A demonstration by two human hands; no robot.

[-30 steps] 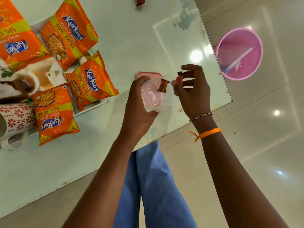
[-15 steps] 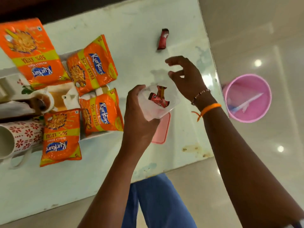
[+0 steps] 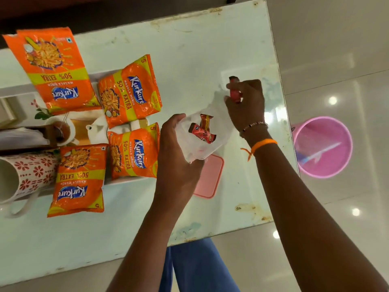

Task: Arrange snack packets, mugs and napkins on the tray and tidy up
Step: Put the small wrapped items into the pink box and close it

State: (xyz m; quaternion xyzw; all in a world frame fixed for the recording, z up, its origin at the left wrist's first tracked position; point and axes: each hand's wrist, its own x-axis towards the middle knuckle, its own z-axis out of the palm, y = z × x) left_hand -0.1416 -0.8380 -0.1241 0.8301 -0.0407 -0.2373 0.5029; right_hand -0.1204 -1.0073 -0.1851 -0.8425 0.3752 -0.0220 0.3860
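Note:
My left hand (image 3: 179,152) grips a clear plastic container (image 3: 206,148) with two red wrapped candies (image 3: 202,130) inside it. My right hand (image 3: 247,104) is closed on a red candy wrapper (image 3: 234,89) just above the table, beyond the container. Several orange Kurkure snack packets (image 3: 130,91) lie on and around a white printed tray (image 3: 84,125) at the left. A white mug with red flowers (image 3: 27,175) lies on its side at the tray's near left corner. A brown holder with white napkins (image 3: 21,138) sits above the mug.
A pink lid (image 3: 210,178) lies on the pale glass table (image 3: 189,49) under the container. A pink bin (image 3: 324,147) stands on the tiled floor past the table's right edge. My blue-trousered leg (image 3: 195,268) shows below the table's near edge.
My right hand reached forward from the container and closed on the red candy that lay on the table. The left hand kept holding the container with two candies.

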